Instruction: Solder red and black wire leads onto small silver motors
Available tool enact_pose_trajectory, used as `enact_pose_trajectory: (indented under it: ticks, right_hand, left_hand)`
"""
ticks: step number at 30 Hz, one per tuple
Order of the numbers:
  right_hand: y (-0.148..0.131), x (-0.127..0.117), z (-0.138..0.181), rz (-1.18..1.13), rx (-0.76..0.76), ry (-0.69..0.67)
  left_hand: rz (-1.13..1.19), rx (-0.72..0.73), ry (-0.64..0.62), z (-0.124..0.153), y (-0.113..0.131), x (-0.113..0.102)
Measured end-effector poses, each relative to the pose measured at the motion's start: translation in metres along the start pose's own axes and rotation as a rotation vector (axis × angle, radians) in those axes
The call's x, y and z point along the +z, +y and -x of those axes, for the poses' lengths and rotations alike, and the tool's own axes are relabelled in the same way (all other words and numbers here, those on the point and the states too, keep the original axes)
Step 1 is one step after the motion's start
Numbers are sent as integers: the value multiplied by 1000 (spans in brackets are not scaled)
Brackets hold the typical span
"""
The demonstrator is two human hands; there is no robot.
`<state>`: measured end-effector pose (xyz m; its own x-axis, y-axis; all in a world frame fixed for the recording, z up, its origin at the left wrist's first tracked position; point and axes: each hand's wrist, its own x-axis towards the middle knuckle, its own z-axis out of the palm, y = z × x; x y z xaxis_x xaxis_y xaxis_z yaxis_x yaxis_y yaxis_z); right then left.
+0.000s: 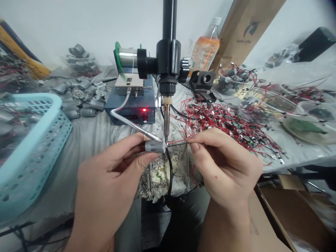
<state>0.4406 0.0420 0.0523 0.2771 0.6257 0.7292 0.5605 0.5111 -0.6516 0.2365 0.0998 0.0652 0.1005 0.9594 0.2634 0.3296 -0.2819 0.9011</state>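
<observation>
My left hand (110,175) pinches a small grey cylindrical motor (154,146) between thumb and fingers, its end held under the tip of a vertical soldering iron (166,122). My right hand (225,164) pinches a thin red wire (178,142) and holds its end against the motor's terminal at the iron tip. A flexible metal solder-feed tube (131,123) reaches the same spot from the left. The iron hangs from a black clamp on an upright post (168,52).
A blue control box (131,105) with a red light and a solder spool stands behind. Grey motors (81,94) lie piled at left by a light blue basket (31,140). Red wire bundles (223,119) cover the right. A drink bottle (206,45) and cardboard stand behind.
</observation>
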Motion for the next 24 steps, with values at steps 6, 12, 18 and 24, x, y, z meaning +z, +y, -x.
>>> enact_pose_trajectory:
  ticks: [6,12,18,24]
  right_hand:
    - [0,-1,0,7,19,-14]
    - [0,0,1,30,11,-9]
    - [-1,0,4,6,57,-4]
    - [0,0,7,-51,81,10]
  left_hand:
    - [-53,13,24,1,-1,0]
    - [-61,37,2,1,1,-1]
    - [-44,20,9,2,-1,-3]
    - [-40,24,11,4,-2,-2]
